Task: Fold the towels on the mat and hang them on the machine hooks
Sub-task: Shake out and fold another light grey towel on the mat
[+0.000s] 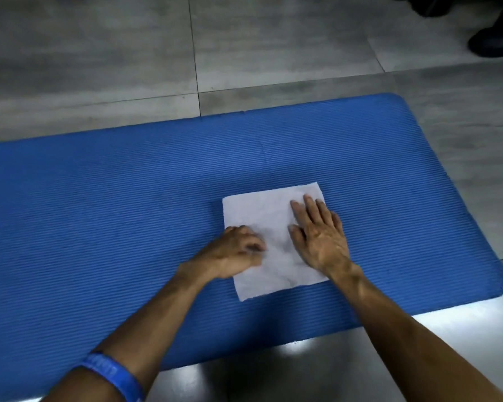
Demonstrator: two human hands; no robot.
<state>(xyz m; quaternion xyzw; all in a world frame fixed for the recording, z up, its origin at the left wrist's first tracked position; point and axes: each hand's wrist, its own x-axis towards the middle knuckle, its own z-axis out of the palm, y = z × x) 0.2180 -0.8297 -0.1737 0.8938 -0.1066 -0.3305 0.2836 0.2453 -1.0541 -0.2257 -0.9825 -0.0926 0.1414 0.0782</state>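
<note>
The white towel (269, 236) is lying flat on the blue mat (128, 204), looking thin, light and limp. The right hand (320, 236) is pressing it with straight fingers while the left hand (238, 250) is curling at its left edge, probably the best place to pinch and lift.

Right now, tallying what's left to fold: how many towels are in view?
1. A white towel lies on the blue mat, under both hands. Others may lie outside the frame.
</note>
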